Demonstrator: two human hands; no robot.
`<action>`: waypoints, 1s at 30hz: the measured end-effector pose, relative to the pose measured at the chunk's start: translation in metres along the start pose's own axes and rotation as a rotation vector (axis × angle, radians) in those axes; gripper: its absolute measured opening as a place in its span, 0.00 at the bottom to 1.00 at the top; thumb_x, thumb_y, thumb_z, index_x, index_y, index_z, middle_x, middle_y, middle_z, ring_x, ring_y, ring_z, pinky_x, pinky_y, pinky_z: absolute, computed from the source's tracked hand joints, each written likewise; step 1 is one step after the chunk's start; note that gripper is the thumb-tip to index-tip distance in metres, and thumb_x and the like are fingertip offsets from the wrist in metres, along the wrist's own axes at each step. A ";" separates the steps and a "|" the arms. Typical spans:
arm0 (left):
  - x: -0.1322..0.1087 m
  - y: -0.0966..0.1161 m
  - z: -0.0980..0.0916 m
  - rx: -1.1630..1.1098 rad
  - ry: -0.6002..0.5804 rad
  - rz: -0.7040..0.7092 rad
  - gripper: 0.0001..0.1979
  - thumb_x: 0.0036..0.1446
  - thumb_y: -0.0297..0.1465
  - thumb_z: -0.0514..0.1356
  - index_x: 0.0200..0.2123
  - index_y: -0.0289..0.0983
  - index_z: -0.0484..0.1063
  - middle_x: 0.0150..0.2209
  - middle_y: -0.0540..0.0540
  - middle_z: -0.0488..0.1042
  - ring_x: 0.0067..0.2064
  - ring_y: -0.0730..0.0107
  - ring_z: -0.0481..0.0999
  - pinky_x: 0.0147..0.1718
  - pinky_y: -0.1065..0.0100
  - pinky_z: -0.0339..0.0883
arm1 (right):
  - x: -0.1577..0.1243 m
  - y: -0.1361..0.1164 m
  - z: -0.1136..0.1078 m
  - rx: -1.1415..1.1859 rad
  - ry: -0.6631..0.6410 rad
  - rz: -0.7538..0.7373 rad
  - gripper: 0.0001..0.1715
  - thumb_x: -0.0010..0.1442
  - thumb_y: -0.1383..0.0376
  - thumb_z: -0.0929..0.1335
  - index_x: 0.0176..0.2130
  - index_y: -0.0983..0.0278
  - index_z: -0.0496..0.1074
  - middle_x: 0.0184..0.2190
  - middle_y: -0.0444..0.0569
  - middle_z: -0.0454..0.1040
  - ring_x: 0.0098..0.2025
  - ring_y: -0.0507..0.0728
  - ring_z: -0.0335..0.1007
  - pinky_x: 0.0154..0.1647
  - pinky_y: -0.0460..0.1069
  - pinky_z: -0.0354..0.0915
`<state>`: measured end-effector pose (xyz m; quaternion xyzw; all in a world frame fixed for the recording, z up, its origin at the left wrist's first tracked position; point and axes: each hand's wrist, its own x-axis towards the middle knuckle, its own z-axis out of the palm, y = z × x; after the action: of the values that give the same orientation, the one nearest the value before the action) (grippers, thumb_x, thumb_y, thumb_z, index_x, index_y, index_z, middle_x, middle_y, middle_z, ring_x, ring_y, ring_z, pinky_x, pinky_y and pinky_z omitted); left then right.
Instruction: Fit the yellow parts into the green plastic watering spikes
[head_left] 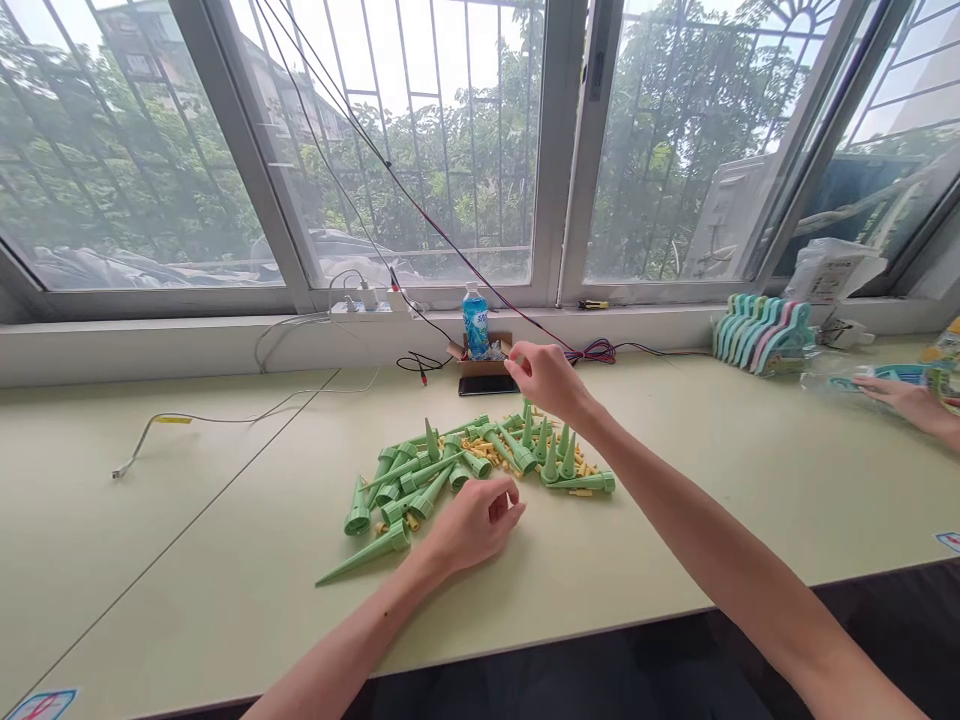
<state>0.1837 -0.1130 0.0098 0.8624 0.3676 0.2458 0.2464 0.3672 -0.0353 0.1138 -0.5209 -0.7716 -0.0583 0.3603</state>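
Observation:
My left hand rests low over the table at the near edge of a pile of green plastic watering spikes. Its fingers are curled in, and nothing shows between them. Beyond the pile, my right hand is raised with thumb and fingertips pinched together; whatever they may hold is too small or hidden. Small yellow plastic pieces lie scattered among the spikes. Several spikes stand point up at the pile's right side. One long spike lies by itself nearest me, left of my left hand.
Behind the pile are a black phone, a small cardboard box and a blue bottle. Cables run along the sill, with a white one across the left. Pastel hangers stand at right, near another person's hand.

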 end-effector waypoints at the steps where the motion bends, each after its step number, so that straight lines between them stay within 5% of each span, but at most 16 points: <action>1: -0.001 0.001 0.000 0.030 -0.005 0.012 0.08 0.60 0.32 0.54 0.28 0.37 0.66 0.21 0.54 0.65 0.23 0.76 0.61 0.26 0.73 0.54 | -0.007 -0.011 0.003 -0.005 -0.042 -0.026 0.10 0.68 0.65 0.62 0.39 0.65 0.72 0.27 0.48 0.74 0.28 0.53 0.68 0.32 0.46 0.56; 5: -0.003 0.002 0.000 0.117 -0.040 0.078 0.07 0.59 0.29 0.54 0.28 0.37 0.68 0.22 0.53 0.69 0.24 0.76 0.64 0.28 0.72 0.56 | -0.031 -0.041 0.026 -0.107 -0.272 -0.073 0.06 0.66 0.69 0.63 0.40 0.65 0.71 0.33 0.53 0.76 0.34 0.56 0.72 0.29 0.46 0.54; 9: -0.003 -0.001 0.000 0.159 -0.053 0.137 0.06 0.57 0.27 0.54 0.29 0.37 0.70 0.23 0.51 0.70 0.23 0.75 0.64 0.27 0.72 0.57 | -0.041 -0.043 0.050 -0.238 -0.478 0.005 0.12 0.61 0.77 0.63 0.42 0.66 0.69 0.36 0.54 0.75 0.34 0.57 0.73 0.28 0.46 0.56; 30: 0.000 -0.006 0.006 0.226 -0.001 0.173 0.07 0.56 0.27 0.54 0.27 0.36 0.69 0.22 0.50 0.70 0.23 0.74 0.64 0.26 0.72 0.55 | -0.057 -0.036 0.065 -0.264 -0.483 0.089 0.20 0.57 0.76 0.64 0.49 0.65 0.62 0.32 0.52 0.76 0.33 0.60 0.75 0.26 0.47 0.56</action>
<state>0.1841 -0.1110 0.0021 0.9133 0.3170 0.2227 0.1256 0.3159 -0.0649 0.0413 -0.5955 -0.7972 -0.0167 0.0973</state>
